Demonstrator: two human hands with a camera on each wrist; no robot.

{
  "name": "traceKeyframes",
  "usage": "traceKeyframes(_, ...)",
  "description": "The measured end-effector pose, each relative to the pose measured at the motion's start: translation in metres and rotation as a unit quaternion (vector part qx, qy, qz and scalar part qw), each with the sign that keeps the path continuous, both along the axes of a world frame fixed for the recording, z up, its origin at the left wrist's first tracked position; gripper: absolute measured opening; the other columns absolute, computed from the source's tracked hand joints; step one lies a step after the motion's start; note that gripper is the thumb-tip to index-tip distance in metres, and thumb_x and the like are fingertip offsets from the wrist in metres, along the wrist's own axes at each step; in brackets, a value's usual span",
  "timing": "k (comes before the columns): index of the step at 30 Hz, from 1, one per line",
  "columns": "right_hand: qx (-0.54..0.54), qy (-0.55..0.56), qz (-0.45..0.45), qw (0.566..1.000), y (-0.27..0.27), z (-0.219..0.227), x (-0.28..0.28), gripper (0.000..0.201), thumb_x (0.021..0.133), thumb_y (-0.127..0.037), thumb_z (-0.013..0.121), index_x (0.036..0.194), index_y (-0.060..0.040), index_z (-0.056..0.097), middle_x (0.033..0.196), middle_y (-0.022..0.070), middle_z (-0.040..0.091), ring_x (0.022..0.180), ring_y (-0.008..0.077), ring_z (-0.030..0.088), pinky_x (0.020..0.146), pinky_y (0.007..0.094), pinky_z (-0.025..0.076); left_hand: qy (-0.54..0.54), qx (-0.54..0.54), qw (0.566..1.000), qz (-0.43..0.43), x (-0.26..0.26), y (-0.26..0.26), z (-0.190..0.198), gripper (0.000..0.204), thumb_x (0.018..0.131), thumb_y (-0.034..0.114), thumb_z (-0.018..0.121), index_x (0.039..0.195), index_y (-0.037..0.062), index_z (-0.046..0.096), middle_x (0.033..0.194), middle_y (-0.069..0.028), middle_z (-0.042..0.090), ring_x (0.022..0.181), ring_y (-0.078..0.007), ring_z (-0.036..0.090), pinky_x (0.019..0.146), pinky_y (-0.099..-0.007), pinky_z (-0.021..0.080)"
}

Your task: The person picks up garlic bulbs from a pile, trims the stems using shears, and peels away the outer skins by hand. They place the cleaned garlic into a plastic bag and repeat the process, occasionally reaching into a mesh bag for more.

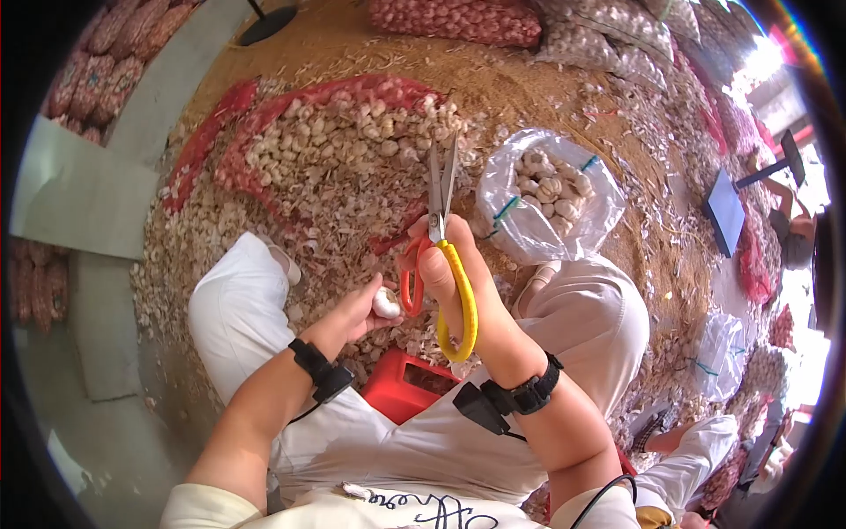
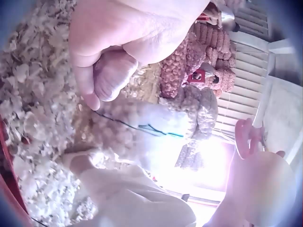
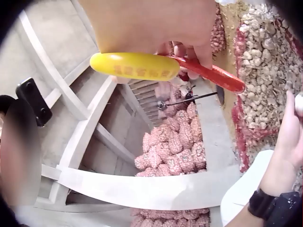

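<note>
My left hand (image 1: 355, 310) holds a white garlic bulb (image 1: 386, 302) between curled fingers and thumb, low in front of the lap. In the left wrist view, the same garlic bulb (image 2: 112, 78) sits inside the bent fingers. My right hand (image 1: 460, 275) grips a pair of scissors (image 1: 471, 309) by the handles, one yellow and one red. Their blades point away from the body, slightly apart, and stand clear of the bulb. The right wrist view shows the yellow handle (image 3: 135, 66) under the right hand (image 3: 156, 26); the blades are hidden there.
Ahead lies a red mesh sack (image 1: 238, 167) spilling garlic bulbs. A clear plastic bag (image 1: 608, 207) holding bulbs stands by the right knee. Between the legs is a red container (image 1: 383, 388). Garlic skins (image 1: 326, 247) litter the ground, and filled sacks (image 1: 454, 19) lie at the back.
</note>
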State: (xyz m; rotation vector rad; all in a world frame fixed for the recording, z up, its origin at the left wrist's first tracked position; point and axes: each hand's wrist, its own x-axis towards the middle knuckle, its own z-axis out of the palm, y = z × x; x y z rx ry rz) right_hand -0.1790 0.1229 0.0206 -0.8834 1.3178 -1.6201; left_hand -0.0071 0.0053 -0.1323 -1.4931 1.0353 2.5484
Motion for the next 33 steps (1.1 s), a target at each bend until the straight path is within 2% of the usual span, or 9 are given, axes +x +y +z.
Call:
traceKeyframes(2, -0.067, 0.059, -0.042, 0.995, 0.008, 0.012, -0.009, 0.045, 0.094, -0.036, 0.059, 0.118, -0.0016, 0.045, 0.1, 0.0084, 0.047, 0.089, 0.0155, 0.05, 0.077, 0.0302, 0.046, 0.02, 0.025, 0.999, -0.012, -0.021, 0.01, 0.019, 0.048, 0.1, 0.049, 0.035, 0.117, 0.0082, 0.053, 0.104, -0.0097, 0.061, 0.098, -0.0215, 0.062, 0.082, -0.0428, 0.057)
traceKeyframes(6, -0.154, 0.005, -0.147, 0.977, 0.035, 0.048, -0.03, 0.061, 0.091, -0.055, 0.054, 0.12, -0.0021, 0.046, 0.104, 0.0104, 0.058, 0.096, 0.0203, 0.06, 0.084, 0.0368, 0.05, 0.319, -0.009, 0.945, -0.067, -0.114, 0.028, 0.101, 0.057, 0.1, 0.05, 0.036, 0.135, 0.0061, 0.044, 0.122, -0.0118, 0.057, 0.11, -0.0202, 0.056, 0.098, -0.0381, 0.045)
traceKeyframes(11, -0.182, -0.015, -0.201, 0.962, 0.052, 0.053, -0.05, 0.058, 0.094, -0.053, 0.048, 0.122, -0.0019, 0.045, 0.105, 0.0121, 0.058, 0.096, 0.0241, 0.06, 0.082, 0.0408, 0.052, 0.298, -0.009, 0.954, 0.006, -0.156, 0.033, 0.127, 0.046, 0.103, 0.041, 0.034, 0.129, 0.0053, 0.046, 0.128, -0.0136, 0.054, 0.119, -0.0217, 0.054, 0.1, -0.0389, 0.044)
traceKeyframes(15, -0.118, -0.076, -0.177, 0.974, 0.062, 0.056, -0.041, 0.059, 0.094, -0.047, 0.053, 0.125, 0.0012, 0.042, 0.109, 0.0134, 0.055, 0.094, 0.0237, 0.059, 0.079, 0.0379, 0.052, 0.178, -0.233, 0.952, -0.082, -0.121, 0.017, 0.056, 0.031, 0.102, 0.032, 0.043, 0.103, 0.0053, 0.058, 0.087, -0.0033, 0.061, 0.08, -0.0116, 0.059, 0.07, -0.0278, 0.05)
traceKeyframes(21, -0.031, -0.155, -0.164, 0.974, 0.063, 0.04, -0.038, 0.064, 0.088, -0.046, 0.063, 0.121, 0.0049, 0.043, 0.111, 0.0132, 0.05, 0.089, 0.0261, 0.061, 0.073, 0.0379, 0.053, -0.018, -0.318, 0.941, -0.112, -0.061, -0.056, -0.064, 0.023, 0.099, 0.02, 0.05, 0.113, 0.0019, 0.055, 0.078, -0.0019, 0.06, 0.069, -0.0108, 0.056, 0.066, -0.0252, 0.047)
traceKeyframes(24, 0.005, -0.233, -0.177, 0.956, 0.056, 0.039, -0.04, 0.065, 0.086, -0.044, 0.065, 0.121, 0.0062, 0.042, 0.101, 0.0111, 0.052, 0.088, 0.0256, 0.062, 0.075, 0.037, 0.053, -0.127, -0.362, 0.9, -0.208, -0.065, -0.105, -0.085, 0.027, 0.096, 0.021, 0.052, 0.114, 0.0016, 0.058, 0.086, -0.0067, 0.063, 0.076, -0.0163, 0.06, 0.067, -0.0308, 0.049)
traceKeyframes(28, 0.045, -0.338, -0.127, 0.931, 0.055, 0.028, -0.055, 0.059, 0.089, -0.042, 0.062, 0.124, 0.0025, 0.045, 0.115, 0.0116, 0.049, 0.091, 0.025, 0.06, 0.074, 0.0373, 0.052, -0.184, -0.421, 0.856, -0.235, -0.109, -0.165, -0.112, 0.036, 0.093, 0.017, 0.057, 0.126, 0.002, 0.05, 0.098, -0.0098, 0.065, 0.086, -0.0186, 0.062, 0.075, -0.0336, 0.049)
traceKeyframes(32, 0.15, -0.364, -0.125, 0.911, 0.046, 0.023, -0.064, 0.063, 0.086, -0.048, 0.065, 0.125, -0.0008, 0.049, 0.117, 0.0105, 0.054, 0.095, 0.0279, 0.059, 0.081, 0.0397, 0.048, -0.221, -0.595, 0.726, -0.264, -0.177, -0.216, -0.131, 0.052, 0.091, 0.014, 0.058, 0.139, 0.0093, 0.039, 0.142, -0.0169, 0.039, 0.128, -0.0326, 0.043, 0.099, -0.0387, 0.045)
traceKeyframes(33, 0.153, -0.367, -0.13, 0.908, 0.045, 0.022, -0.066, 0.063, 0.086, -0.048, 0.065, 0.125, -0.0008, 0.049, 0.117, 0.0105, 0.054, 0.095, 0.0279, 0.059, 0.081, 0.0397, 0.048, -0.22, -0.591, 0.727, -0.27, -0.193, -0.224, -0.132, 0.052, 0.091, 0.014, 0.058, 0.139, 0.0093, 0.039, 0.142, -0.0169, 0.039, 0.128, -0.0326, 0.043, 0.099, -0.0387, 0.045)
